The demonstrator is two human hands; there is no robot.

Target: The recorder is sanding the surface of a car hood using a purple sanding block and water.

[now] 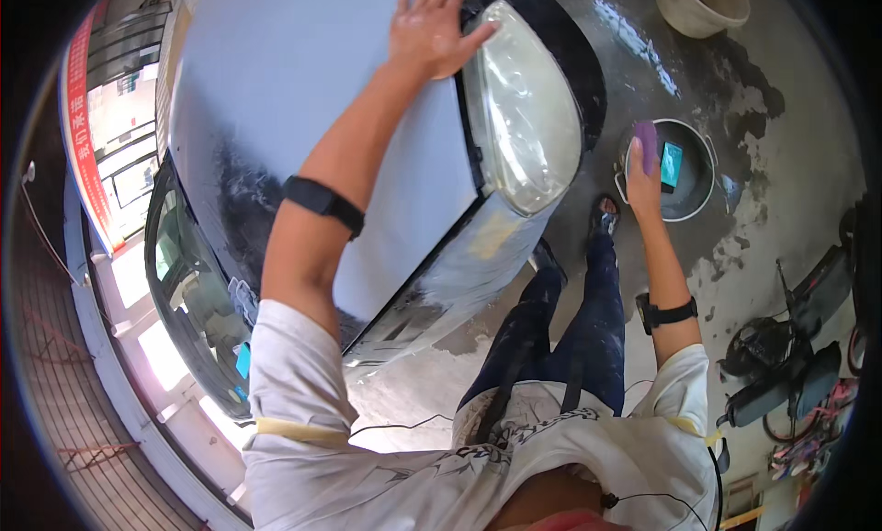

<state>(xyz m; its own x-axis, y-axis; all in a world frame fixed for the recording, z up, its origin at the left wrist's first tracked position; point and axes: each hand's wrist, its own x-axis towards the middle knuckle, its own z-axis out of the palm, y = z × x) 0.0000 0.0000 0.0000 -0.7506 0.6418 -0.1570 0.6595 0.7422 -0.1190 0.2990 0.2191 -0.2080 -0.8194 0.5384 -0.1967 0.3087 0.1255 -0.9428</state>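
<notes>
Sponge (649,145), probably light, soft and slippery if wet, best held by its sides, is pinched in the right hand (641,180) above the bucket's (706,176) left rim, left hand (430,37) spread on the car hood (294,81).

left hand (430,44): fingertips partly cut off | right hand (645,189): fingers mostly hidden | hood (303,72), tub (700,15): cut off above

I have a purple, sponge-like pad (647,143) in my right hand (642,175), its narrow side showing, across the left rim of a round grey bucket (704,184) with a teal rectangle showing inside. Under my flat, spread left hand (430,37) lies the car's hood (285,81), pale blue-grey, blotched with dark patches.
</notes>
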